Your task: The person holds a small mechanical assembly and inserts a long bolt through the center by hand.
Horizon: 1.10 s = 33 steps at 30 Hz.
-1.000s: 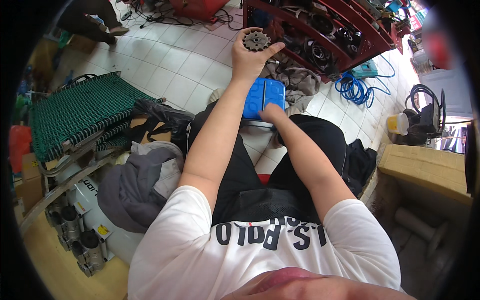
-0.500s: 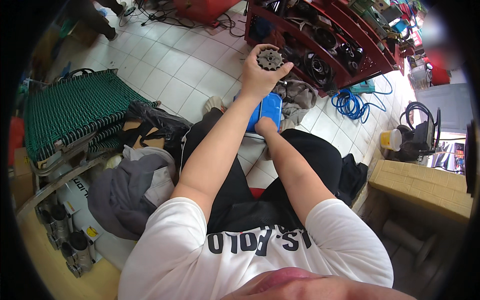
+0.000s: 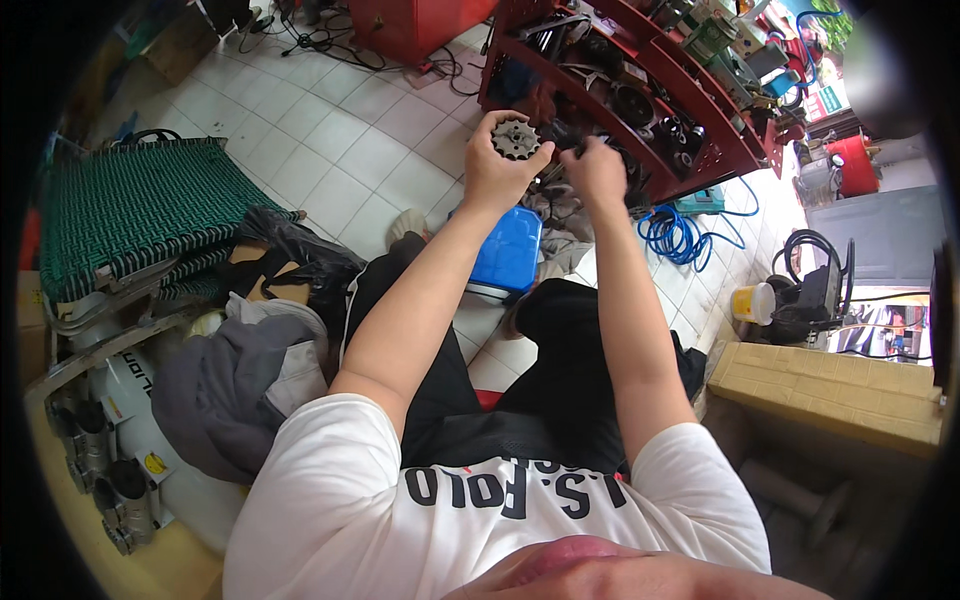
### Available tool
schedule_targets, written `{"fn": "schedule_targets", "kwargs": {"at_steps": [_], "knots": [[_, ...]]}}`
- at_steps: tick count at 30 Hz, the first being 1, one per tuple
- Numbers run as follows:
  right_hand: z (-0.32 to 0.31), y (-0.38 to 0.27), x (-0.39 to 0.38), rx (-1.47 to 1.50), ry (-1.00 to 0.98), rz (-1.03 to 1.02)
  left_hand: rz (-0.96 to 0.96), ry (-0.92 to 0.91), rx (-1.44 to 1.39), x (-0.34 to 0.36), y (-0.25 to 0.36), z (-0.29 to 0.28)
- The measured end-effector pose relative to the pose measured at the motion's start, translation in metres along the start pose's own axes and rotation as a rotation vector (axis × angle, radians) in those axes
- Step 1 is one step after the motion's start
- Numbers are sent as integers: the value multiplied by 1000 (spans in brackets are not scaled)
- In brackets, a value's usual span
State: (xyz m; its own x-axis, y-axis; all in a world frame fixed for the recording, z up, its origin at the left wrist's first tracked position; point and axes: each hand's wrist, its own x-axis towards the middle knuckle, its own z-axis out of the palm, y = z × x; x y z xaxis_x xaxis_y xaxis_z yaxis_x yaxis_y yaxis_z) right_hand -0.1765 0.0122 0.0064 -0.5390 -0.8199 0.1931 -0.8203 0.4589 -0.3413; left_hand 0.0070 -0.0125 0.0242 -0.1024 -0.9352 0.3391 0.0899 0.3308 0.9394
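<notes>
At twelve o'clock, the toothed wheel (image 3: 516,140) is held up, its edge clamped in the fingers of the left hand (image 3: 489,174). Just beside, at three o'clock from it, the right hand (image 3: 600,178) is raised and blurred; whether its fingers are together or apart cannot be told. For steady handling, the wheel is probably best gripped by its edge, with its face left uncovered. At six o'clock from it, a blue box (image 3: 510,250) is seen; white tiled floor (image 3: 335,150) is spread around. A crowded red rack (image 3: 738,165) is spotted at one, blue hose (image 3: 668,242) coiled toward two.
</notes>
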Motion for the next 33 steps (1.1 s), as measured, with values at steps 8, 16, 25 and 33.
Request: {"fn": "schedule_targets", "kwargs": {"at_steps": [8,16,25,33], "knots": [[-101,-11,-43,1051,396,-128,23,-68,91,-13,-7,3],[-128,-15,-49,1251,456,-296,-22,-170,146,-29,-10,22],[-129,-21,-55,1299,393,-366,43,-283,263,-43,-19,30],[-127,-29,-61,1058,335,-378,37,-287,173,-41,-21,29]]}}
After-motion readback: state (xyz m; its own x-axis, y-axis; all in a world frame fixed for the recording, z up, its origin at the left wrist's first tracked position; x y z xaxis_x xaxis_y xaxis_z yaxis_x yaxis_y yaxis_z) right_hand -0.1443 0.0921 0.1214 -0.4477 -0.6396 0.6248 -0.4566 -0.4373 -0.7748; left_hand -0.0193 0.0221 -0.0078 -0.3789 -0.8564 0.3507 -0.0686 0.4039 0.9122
